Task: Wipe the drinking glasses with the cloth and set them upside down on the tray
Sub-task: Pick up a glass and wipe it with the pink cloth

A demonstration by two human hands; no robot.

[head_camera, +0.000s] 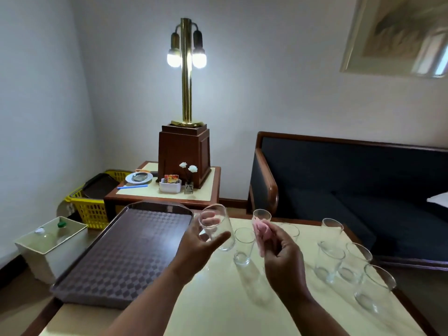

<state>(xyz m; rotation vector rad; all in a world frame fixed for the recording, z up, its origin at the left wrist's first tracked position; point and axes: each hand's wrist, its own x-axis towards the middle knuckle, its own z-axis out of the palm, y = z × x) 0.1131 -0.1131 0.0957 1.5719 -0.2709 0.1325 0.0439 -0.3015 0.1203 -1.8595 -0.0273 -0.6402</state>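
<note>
Gripping one glass (214, 226) mid-frame in my left hand (194, 251), mouth leaning toward upper left; my right hand (283, 255) pinches the cloth (261, 232) just right of it, tray (116, 251) lying further left

Single head-worn wide-angle view, facing forward and down across the desk (242, 299), close above it, toward the room corner.

a framed picture (397, 32) runs off the top and right edges, its subject lost in glare. the sofa (363, 180) is cut by the right edge. the right hand (283, 253) hides most of the pink cloth (261, 232), which masks part of a standing glass (261, 215). the left hand (196, 248) shows its fingertips only through the held glass (215, 226). print on the packets (171, 178) is too small to read.
</note>
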